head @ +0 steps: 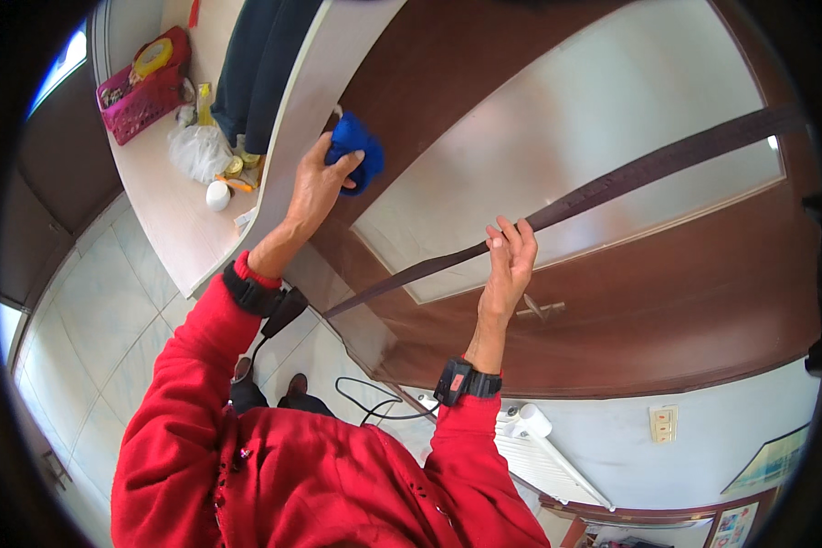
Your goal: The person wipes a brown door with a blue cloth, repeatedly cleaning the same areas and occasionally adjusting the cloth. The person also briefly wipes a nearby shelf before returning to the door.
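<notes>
My left hand (325, 171) is closed around a bunched blue cloth (356, 154), beside the edge of a pale wooden shelf unit (298, 103). With its fingertips, my right hand (512, 253) pinches a long dark brown fabric strip (609, 178). The strip runs taut or nearly so from the upper right down to the lower left, in front of a brown door (555, 342) with a frosted glass panel (589, 123). Part of the cloth is hidden behind my left fingers.
On the pale shelf (171, 233) stand a pink plastic basket (140, 109), a clear plastic bag (202, 152) and a white round container (218, 196). Dark trousers (253, 75) hang beside them. A metal door handle (540, 308) and a white radiator (555, 466) are near my right arm.
</notes>
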A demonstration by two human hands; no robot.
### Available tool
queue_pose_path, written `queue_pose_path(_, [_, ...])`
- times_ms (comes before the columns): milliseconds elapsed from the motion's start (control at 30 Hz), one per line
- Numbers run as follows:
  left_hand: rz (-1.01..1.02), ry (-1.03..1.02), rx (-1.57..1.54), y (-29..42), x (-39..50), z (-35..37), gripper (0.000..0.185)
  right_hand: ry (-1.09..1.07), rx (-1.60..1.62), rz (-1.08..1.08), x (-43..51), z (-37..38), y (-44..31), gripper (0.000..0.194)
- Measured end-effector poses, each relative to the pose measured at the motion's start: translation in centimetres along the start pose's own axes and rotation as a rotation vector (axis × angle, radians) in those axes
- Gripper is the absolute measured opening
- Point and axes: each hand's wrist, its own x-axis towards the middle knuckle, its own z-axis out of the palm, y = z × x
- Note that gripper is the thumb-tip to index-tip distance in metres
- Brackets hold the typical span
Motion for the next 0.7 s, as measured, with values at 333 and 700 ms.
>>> queue_pose_path(333, [0.489, -0.006, 0.443, 0.4, 3.9, 11.8, 0.033, 0.036, 0.069, -0.075, -0.9, -0.8, 1.1, 0.033])
queue_pose_path(700, [0.352, 0.049, 0.798, -1.7, 9.4, 12.7, 0.042, -0.02, 0.029, 0.105, -6.5, -5.4, 4.1, 0.026])
